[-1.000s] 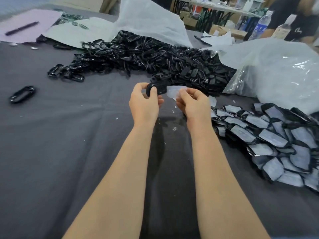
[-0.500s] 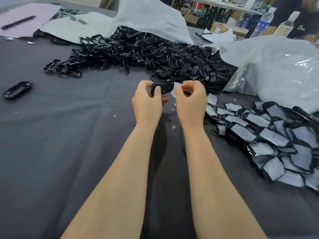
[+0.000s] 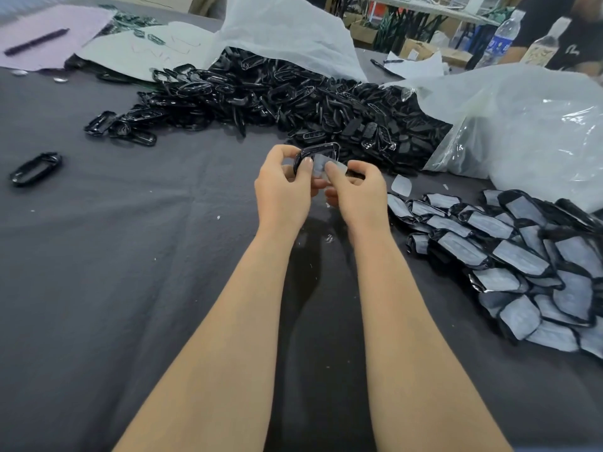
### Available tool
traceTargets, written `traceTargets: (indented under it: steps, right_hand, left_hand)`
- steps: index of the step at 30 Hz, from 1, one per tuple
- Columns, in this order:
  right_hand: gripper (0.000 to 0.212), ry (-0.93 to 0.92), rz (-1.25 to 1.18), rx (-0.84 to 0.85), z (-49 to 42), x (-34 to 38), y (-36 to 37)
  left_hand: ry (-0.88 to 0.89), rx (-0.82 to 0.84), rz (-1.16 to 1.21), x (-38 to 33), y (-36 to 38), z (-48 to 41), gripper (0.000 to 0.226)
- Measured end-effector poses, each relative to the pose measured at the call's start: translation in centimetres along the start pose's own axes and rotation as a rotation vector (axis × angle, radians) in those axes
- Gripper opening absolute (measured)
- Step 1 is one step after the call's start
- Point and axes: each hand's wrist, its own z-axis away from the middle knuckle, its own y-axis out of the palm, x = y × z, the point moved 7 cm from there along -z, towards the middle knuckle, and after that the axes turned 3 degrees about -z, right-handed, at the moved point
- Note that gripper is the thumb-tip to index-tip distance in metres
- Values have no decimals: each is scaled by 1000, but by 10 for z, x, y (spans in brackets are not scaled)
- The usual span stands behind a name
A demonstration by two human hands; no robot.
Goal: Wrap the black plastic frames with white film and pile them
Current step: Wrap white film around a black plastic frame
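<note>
Tablecloth (image 3: 130, 272), frame (image 3: 326, 146) between left hand (image 3: 282, 190), right hand (image 3: 359, 194)

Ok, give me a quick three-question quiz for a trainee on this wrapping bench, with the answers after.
1. On which side of the hands does the pile of film-covered black plastic frames lie? A left; B right; C none in view.
2. True or false: the left hand is empty.
3. Fill in: the right hand pinches a thin white ____ against the oval black plastic frame.
Key: 1 B. 2 false, it grips the oval black plastic frame. 3 film, the thin white film.
</note>
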Motion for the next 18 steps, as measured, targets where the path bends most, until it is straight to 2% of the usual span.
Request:
traceTargets:
  steps: [4, 9, 13, 18]
  right_hand:
    - [5, -47, -69, -27, -1, 6, -6]
    - [10, -32, -348, -109, -2, 11, -22]
    - [12, -29, -516, -44, 0, 17, -20]
    - [12, -102, -202, 55, 3, 21, -10]
  left_hand:
    - [-30, -15, 20, 3, -1, -1, 19]
    - [-94, -85, 57, 10, -8, -3, 17]
    - [-85, -59, 41, 10, -7, -3, 19]
    - [-67, 4, 23, 9, -3, -4, 16]
